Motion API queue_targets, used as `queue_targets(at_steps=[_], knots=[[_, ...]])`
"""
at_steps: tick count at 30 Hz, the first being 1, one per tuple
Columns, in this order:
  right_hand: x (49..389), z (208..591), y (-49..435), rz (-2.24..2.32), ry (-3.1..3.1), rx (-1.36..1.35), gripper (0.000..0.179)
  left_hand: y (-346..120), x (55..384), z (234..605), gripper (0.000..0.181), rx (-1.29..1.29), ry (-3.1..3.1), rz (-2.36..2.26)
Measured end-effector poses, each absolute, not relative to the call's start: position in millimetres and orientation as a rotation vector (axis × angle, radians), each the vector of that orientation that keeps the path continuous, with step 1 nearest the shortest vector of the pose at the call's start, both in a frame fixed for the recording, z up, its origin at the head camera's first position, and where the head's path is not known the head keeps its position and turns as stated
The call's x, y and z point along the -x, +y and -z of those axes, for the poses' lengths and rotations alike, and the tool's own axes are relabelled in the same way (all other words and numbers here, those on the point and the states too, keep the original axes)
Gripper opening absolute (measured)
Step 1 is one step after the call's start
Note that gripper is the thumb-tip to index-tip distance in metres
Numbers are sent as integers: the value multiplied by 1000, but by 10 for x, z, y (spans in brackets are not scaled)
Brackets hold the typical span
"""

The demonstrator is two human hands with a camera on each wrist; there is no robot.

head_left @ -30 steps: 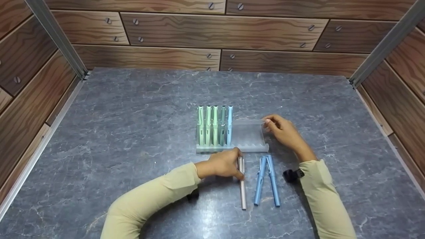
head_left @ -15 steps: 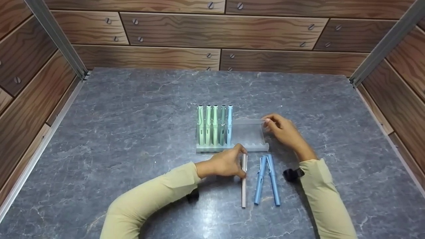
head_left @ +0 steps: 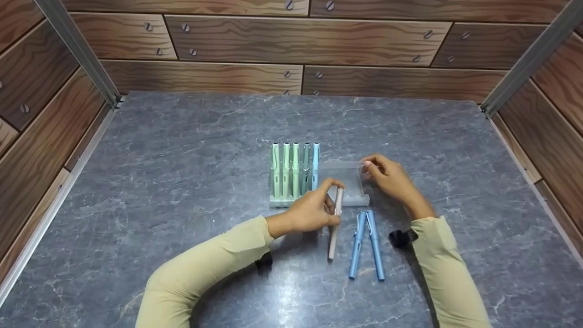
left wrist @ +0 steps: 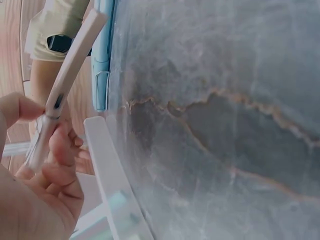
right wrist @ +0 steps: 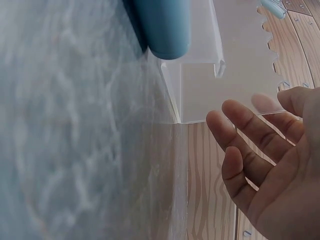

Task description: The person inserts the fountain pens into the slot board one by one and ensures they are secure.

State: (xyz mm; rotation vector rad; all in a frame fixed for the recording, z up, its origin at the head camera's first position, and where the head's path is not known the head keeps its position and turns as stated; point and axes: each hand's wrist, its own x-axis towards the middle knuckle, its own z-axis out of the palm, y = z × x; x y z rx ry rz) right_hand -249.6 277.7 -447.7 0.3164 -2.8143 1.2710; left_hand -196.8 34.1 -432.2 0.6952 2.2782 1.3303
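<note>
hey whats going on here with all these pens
A person's left hand holds a pale pink pen above the table, near the front of a clear pen stand. The right hand pinches the stand's upper right corner. Five green and blue pens stand in its left part; two blue pens lie on the table.

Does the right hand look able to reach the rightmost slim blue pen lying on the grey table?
Probably yes, once the right hand lets go of the clear plastic rack; nothing visible stands between it and that blue pen.
</note>
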Motion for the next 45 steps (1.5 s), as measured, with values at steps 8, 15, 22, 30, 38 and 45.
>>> queue_targets(at_steps=[8,15,22,30,38,45], knots=[[2491,4487,2784,-1267,-2838,-312,34,307,2032,4310,75,-654,2439,-1414],[2491,4481,2779,-1274,-2833,-310,34,236,2133,4249,72,-649,2538,-1467],[2482,4463,2773,-1256,-2826,-317,32,209,2204,4193,71,-631,2601,-1500],[2487,4476,2769,-1250,-2829,-310,32,193,2231,4208,70,-665,2688,-1475],[2488,4468,2772,-1265,-2830,-306,32,188,2235,4212,65,-715,2846,-1477],[2485,4463,2776,-1253,-2829,-308,32,205,2264,4167,62,-724,2950,-1485]])
